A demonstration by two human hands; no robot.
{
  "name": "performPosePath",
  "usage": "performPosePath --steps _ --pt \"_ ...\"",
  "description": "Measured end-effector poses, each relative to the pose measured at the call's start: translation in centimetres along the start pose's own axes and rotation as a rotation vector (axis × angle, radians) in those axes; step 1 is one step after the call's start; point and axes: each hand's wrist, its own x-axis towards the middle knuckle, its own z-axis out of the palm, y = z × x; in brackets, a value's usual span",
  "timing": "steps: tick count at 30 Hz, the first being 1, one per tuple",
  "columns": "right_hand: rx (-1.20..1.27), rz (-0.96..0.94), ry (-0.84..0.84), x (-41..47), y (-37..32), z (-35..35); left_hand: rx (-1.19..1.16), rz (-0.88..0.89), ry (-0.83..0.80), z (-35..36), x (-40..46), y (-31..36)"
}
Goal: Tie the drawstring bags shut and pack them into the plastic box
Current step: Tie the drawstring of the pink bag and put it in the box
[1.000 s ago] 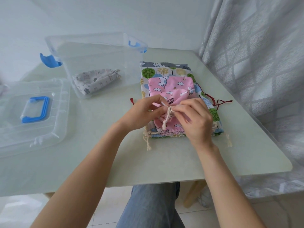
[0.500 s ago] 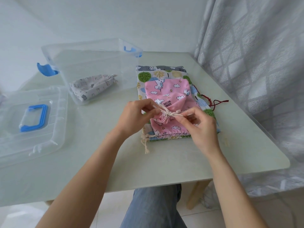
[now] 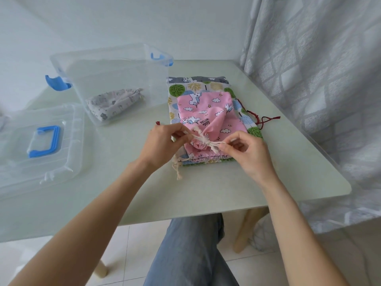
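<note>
The left hand (image 3: 165, 141) and the right hand (image 3: 245, 153) each pinch an end of the cream cord (image 3: 204, 141) of the pink bag (image 3: 208, 118) and draw it outward in opposite directions, the cord taut between them. That opposed pull looks meant to cinch the knot: the bag's mouth is already gathered into a tight pucker where the cord crosses it. The bag lies on top of a stack (image 3: 195, 87) of flat bags still to be done, near the desk's (image 3: 237, 182) front edge, so the hands can work low over the pile. More cream cord ends hang off the stack's near left corner, and a red cord (image 3: 261, 120) trails off its right side.

The box (image 3: 111, 79) stands open just left of the stack, within easy reach, and one grey printed bag (image 3: 111, 102) already lies inside. Its lid (image 3: 39, 141) lies flat, handle up, further left and out of the way. Judging by the stack, most of the task remains.
</note>
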Motion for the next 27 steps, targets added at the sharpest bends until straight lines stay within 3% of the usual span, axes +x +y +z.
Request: performPosePath --steps 4,8,11,13,16,18,23,27 --pt "-0.091 -0.078 -0.093 -0.3 -0.4 -1.2 -0.173 -0.027 -0.025 -0.5 -0.3 1.4" --pt "-0.361 -0.330 -0.166 0.7 -1.0 -0.6 -0.327 -0.151 0.023 -1.5 1.5 1.3" --pt "-0.628 -0.416 -0.267 2.3 -0.8 0.4 -0.274 -0.189 0.003 -1.1 4.4 0.4" --pt "-0.706 -0.460 -0.257 3.6 -1.0 0.7 -0.088 -0.160 -0.125 -0.7 6.7 0.0" --pt "-0.582 -0.294 -0.270 5.6 -2.1 -0.6 0.301 -0.075 -0.381 0.3 9.7 0.0" --pt "-0.603 -0.205 -0.270 6.9 -1.9 -1.5 0.396 -0.095 -0.485 0.9 10.9 -0.1" --pt "-0.667 0.003 -0.426 8.7 -0.1 -2.0 0.402 -0.101 -0.504 1.4 11.8 -1.0" --pt "-0.618 0.018 -0.395 8.9 -0.3 -1.7 0.401 -0.108 -0.513 1.2 11.9 -1.1"
